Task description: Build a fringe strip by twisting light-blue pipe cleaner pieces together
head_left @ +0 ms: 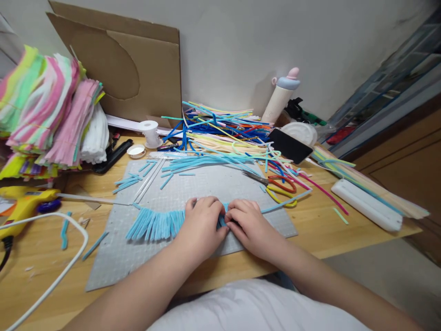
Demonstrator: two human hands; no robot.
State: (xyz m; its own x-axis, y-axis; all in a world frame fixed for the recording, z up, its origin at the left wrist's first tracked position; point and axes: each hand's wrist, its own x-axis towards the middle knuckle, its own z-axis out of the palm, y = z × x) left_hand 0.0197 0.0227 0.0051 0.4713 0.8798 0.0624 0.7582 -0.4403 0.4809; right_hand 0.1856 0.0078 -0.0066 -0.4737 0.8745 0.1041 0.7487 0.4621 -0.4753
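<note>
My left hand (205, 225) and my right hand (250, 225) meet over the grey mat, fingers bent and pinched together. Between them runs a row of short blue pipe cleaners (156, 224), hung side by side like a fringe on one long blue pipe cleaner (285, 202). The fringe spreads out left of my left hand, and the long stem's bare end reaches right past my right hand. A little blue fuzz shows between the fingertips; the exact pinch point is hidden by them.
Scissors (275, 184) with red and yellow handles lie right of the hands. Cut blue pieces (129, 181) and a pile of long blue pipe cleaners (210, 161) rest at the mat's back. A yellow glue gun (25, 204) and white cable (74, 264) occupy the left; a white power strip (367, 204), the right.
</note>
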